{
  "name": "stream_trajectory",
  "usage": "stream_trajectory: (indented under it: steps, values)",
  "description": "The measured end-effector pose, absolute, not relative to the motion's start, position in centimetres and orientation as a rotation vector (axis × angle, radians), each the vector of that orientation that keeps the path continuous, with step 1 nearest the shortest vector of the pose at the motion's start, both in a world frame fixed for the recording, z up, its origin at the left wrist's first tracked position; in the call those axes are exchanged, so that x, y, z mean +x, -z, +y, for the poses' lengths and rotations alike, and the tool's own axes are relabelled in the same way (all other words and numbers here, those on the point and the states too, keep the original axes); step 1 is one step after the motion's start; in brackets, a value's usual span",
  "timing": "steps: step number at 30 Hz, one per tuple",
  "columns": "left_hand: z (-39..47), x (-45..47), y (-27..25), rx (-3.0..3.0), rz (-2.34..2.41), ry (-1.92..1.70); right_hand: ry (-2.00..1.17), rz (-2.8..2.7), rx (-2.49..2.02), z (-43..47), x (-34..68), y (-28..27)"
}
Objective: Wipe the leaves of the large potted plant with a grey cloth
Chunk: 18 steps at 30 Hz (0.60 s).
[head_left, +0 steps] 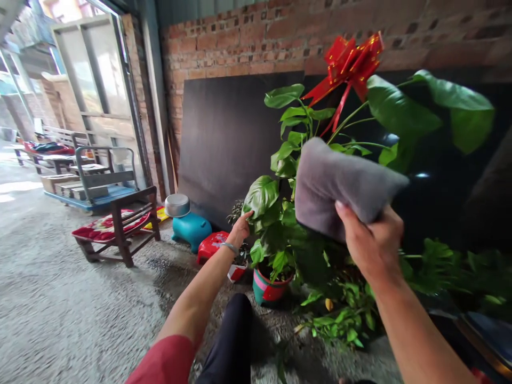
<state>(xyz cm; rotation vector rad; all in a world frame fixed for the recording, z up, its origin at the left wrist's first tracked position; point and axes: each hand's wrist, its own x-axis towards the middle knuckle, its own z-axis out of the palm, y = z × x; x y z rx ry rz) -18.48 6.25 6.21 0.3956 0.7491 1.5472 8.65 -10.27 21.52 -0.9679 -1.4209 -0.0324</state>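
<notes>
My right hand (pixel 378 240) is raised in front of the tall plant, closed around a folded grey cloth (pixel 336 184) with the thumb on its near side. To the left, my left hand (pixel 241 229) pinches the lower edge of a broad green leaf (pixel 262 194); part of its fingers is hidden behind that leaf. The leafy plant grows from a green and red pot (pixel 270 288) on the floor. A red ribbon bow (pixel 352 61) sits near its top. The cloth covers some of the stems and leaves.
A low wooden chair (pixel 124 229) with a red cushion stands left, near a blue platform cart (pixel 96 194). Beside the plant are a red stool (pixel 212 246), a teal stool (pixel 191 229) and a metal basin (pixel 177 205). A dark panel (pixel 228 138) leans on the brick wall.
</notes>
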Motion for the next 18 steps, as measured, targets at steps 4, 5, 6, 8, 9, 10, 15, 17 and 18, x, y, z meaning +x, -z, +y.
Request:
stream_trajectory:
  steps: [4,5,6,8,9,10,15,17,18]
  values:
    - [4.9,-18.0,-5.9,0.372,0.767,-1.452,0.135,-1.573,-1.123,-4.6,3.8,-21.4]
    - [4.6,-17.9,-5.8,0.382,0.772,-1.443,0.112,-1.667,-1.228,-4.1,3.0,-20.3]
    - [4.4,-17.8,-5.6,0.393,0.780,-1.443,0.084,-1.788,-1.316,-4.1,2.6,-19.0]
    - [4.2,-17.7,-5.2,0.413,0.793,-1.463,0.044,-2.048,-1.382,-5.0,2.7,-17.3]
    - [4.2,-17.6,-5.1,0.419,0.794,-1.480,0.042,-2.132,-1.362,-5.7,3.2,-17.2]
    - [4.2,-17.6,-5.0,0.422,0.791,-1.495,0.058,-2.157,-1.323,-6.2,3.8,-17.7]
    - [4.0,-17.1,-5.1,0.455,0.765,-1.500,0.313,-1.778,-1.143,-4.6,4.1,-24.2]
    - [3.9,-16.7,-5.2,0.481,0.759,-1.508,0.337,-1.710,-1.163,-3.1,2.5,-24.5]
    - [3.8,-16.6,-5.2,0.479,0.767,-1.511,0.305,-1.749,-1.215,-2.7,1.6,-23.8]
